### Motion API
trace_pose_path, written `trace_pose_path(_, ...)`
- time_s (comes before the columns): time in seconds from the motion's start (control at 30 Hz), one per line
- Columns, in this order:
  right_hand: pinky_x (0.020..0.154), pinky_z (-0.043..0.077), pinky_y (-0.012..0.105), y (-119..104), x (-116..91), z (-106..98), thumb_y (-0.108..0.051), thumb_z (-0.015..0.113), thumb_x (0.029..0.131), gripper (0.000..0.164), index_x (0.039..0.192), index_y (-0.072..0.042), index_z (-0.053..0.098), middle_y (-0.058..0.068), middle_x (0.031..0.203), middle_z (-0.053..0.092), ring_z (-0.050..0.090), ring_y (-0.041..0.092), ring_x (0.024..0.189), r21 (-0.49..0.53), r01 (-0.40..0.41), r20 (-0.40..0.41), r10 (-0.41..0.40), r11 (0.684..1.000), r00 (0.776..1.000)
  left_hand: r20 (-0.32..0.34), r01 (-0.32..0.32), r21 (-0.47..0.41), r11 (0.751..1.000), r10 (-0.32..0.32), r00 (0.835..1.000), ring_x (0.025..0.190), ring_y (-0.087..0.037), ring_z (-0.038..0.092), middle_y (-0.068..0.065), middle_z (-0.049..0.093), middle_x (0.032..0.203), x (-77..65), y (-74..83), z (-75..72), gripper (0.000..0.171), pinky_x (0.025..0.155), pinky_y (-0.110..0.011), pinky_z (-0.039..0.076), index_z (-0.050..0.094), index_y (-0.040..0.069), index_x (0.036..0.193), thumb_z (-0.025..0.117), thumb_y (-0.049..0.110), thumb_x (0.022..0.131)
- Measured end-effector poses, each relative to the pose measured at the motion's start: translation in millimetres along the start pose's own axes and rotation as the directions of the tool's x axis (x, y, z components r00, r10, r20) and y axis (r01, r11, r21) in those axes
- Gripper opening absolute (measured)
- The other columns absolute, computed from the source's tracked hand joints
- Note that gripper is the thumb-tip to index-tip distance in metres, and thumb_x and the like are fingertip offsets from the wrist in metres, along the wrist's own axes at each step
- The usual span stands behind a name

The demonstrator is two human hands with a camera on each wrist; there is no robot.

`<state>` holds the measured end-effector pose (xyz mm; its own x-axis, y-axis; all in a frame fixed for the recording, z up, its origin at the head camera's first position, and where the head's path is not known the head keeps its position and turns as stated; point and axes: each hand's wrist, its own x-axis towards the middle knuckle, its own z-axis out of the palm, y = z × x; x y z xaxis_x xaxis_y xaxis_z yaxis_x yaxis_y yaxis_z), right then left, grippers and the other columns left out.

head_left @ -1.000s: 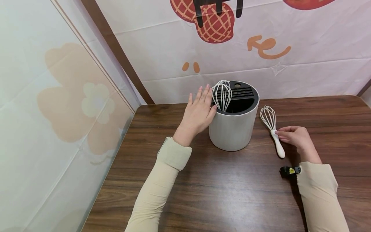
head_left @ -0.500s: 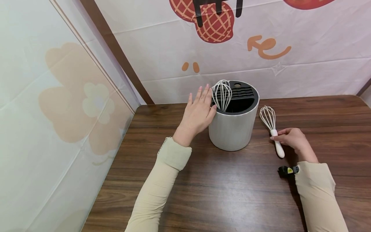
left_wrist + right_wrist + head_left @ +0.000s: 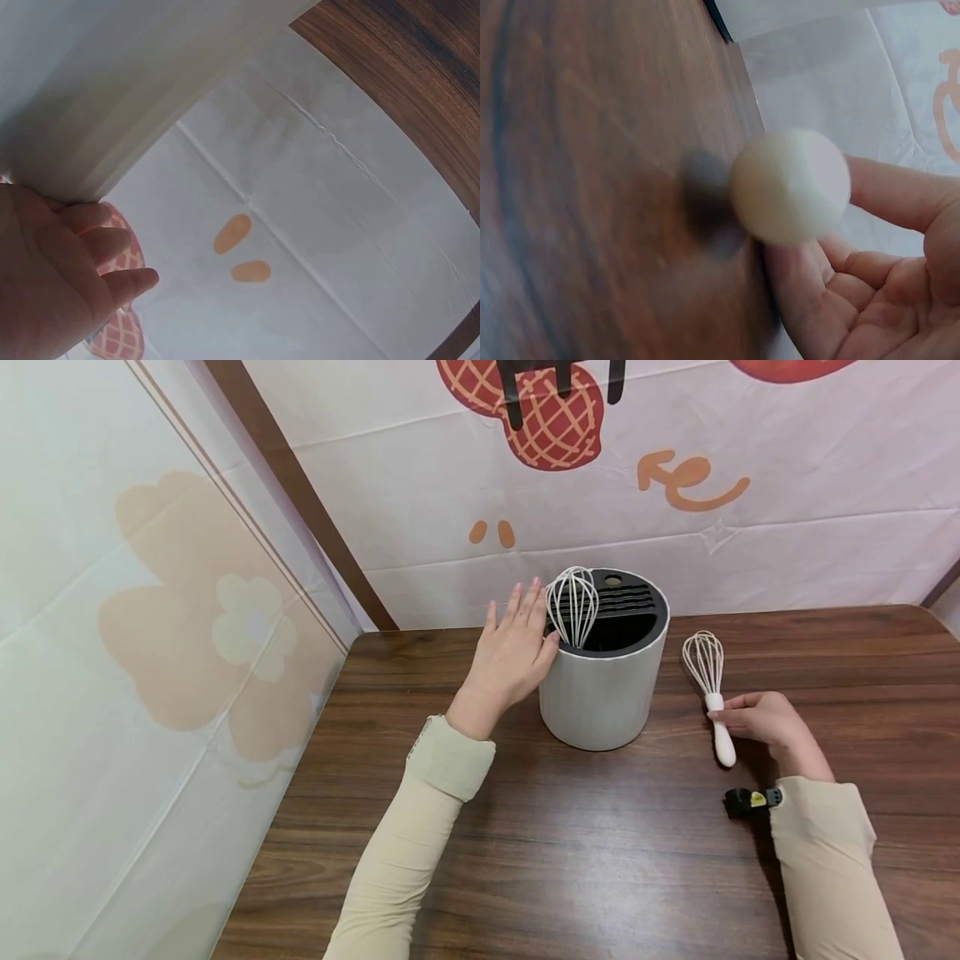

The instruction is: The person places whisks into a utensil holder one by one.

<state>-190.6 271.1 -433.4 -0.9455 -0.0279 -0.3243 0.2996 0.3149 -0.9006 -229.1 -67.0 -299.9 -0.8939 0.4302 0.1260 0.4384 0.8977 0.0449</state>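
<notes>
A white whisk (image 3: 714,706) is pinched at the upper part of its handle by my right hand (image 3: 765,722). Its wire head points toward the wall. In the right wrist view the rounded end of the handle (image 3: 791,187) faces the camera, beside a dark shadow on the tabletop. My left hand (image 3: 510,660) rests with straight fingers against the left side of a white round utensil holder (image 3: 600,702) with a black slotted top. A second whisk (image 3: 573,606) stands in the holder, wire head up. The left wrist view shows fingers (image 3: 105,244) against the holder's wall (image 3: 112,112).
The brown wooden table (image 3: 570,860) ends at a patterned cloth wall (image 3: 420,485) just behind the holder. Another printed cloth (image 3: 180,693) borders the left side. A black strap piece (image 3: 742,803) sticks out at the right sleeve's cuff.
My right fingers have closed around the whisk handle, and the whisk's wire head has swung slightly to the right. The left hand and the holder have stayed in place.
</notes>
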Motion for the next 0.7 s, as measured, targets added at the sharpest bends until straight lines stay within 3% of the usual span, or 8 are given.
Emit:
trace_pose_path(0.13, 0.067, 0.053, 0.019, 4, 0, -6, -0.010, 0.062, 0.090, 0.025, 0.105, 0.009, 0.057, -0.012, 0.076, 0.063, 0.062, -0.002, 0.071, 0.099, -0.025, 0.048, 0.021, 0.995, 0.999, -0.008, -0.006, -0.002, 1.000, 0.006, 1.000, 0.144, -0.022, 0.004, -0.004, 0.007, 0.158, 0.0, 0.0, 0.2, 0.059, 0.114, -0.047, 0.002, 0.014, 0.006, 0.152, 0.026, 0.035, 0.101)
trace_pose_path(0.23, 0.068, 0.053, 0.019, 7, 0, -11, -0.006, 0.059, 0.091, 0.005, 0.092, -0.004, 0.063, -0.008, 0.077, 0.067, 0.064, 0.001, 0.073, 0.229, -0.033, 0.098, 0.011, 0.973, 0.995, -0.006, -0.006, -0.003, 1.000, 0.006, 1.000, 0.144, -0.021, 0.003, -0.003, 0.007, 0.158, 0.2, -0.1, 0.0, 0.060, 0.114, -0.047, 0.002, 0.014, 0.007, 0.152, 0.026, 0.035, 0.101)
trace_pose_path(0.27, 0.068, 0.053, 0.020, 8, 0, -12, -0.005, 0.057, 0.092, 0.009, 0.088, -0.008, 0.064, -0.007, 0.078, 0.068, 0.065, 0.002, 0.074, 0.275, -0.037, 0.117, 0.005, 0.961, 0.993, -0.004, -0.005, -0.003, 1.000, 0.005, 1.000, 0.144, -0.021, 0.003, -0.003, 0.006, 0.158, 0.2, -0.1, -0.1, 0.060, 0.114, -0.047, 0.002, 0.013, 0.007, 0.152, 0.026, 0.035, 0.101)
trace_pose_path(0.37, 0.068, 0.054, 0.021, 10, -1, -16, 0.001, 0.052, 0.093, 0.024, 0.080, -0.013, 0.067, 0.000, 0.079, 0.071, 0.068, 0.007, 0.076, 0.435, -0.065, 0.169, -0.011, 0.898, 0.986, -0.006, -0.004, -0.004, 1.000, 0.004, 1.000, 0.144, -0.021, 0.003, -0.004, 0.007, 0.158, 0.2, -0.5, -0.1, 0.060, 0.114, -0.047, 0.002, 0.014, 0.007, 0.152, 0.027, 0.035, 0.101)
trace_pose_path(0.53, 0.067, 0.054, 0.024, 10, -2, -21, 0.002, 0.047, 0.095, 0.028, 0.080, -0.006, 0.069, 0.007, 0.079, 0.072, 0.069, 0.011, 0.077, 0.592, -0.126, 0.210, -0.001, 0.796, 0.978, -0.012, -0.007, -0.005, 1.000, 0.007, 1.000, 0.144, -0.022, 0.004, -0.004, 0.009, 0.158, 0.2, -1.1, 0.3, 0.060, 0.114, -0.048, 0.004, 0.014, 0.007, 0.152, 0.027, 0.035, 0.101)
trace_pose_path(0.7, 0.066, 0.054, 0.024, 9, -5, -22, -0.005, 0.054, 0.095, 0.023, 0.080, -0.010, 0.072, 0.005, 0.078, 0.072, 0.069, 0.010, 0.076, 0.584, -0.147, 0.200, 0.034, 0.798, 0.979, -0.005, -0.006, -0.009, 1.000, 0.006, 1.000, 0.144, -0.021, 0.002, -0.004, 0.008, 0.158, 0.0, -0.8, 0.4, 0.060, 0.114, -0.047, 0.003, 0.013, 0.007, 0.152, 0.026, 0.035, 0.101)
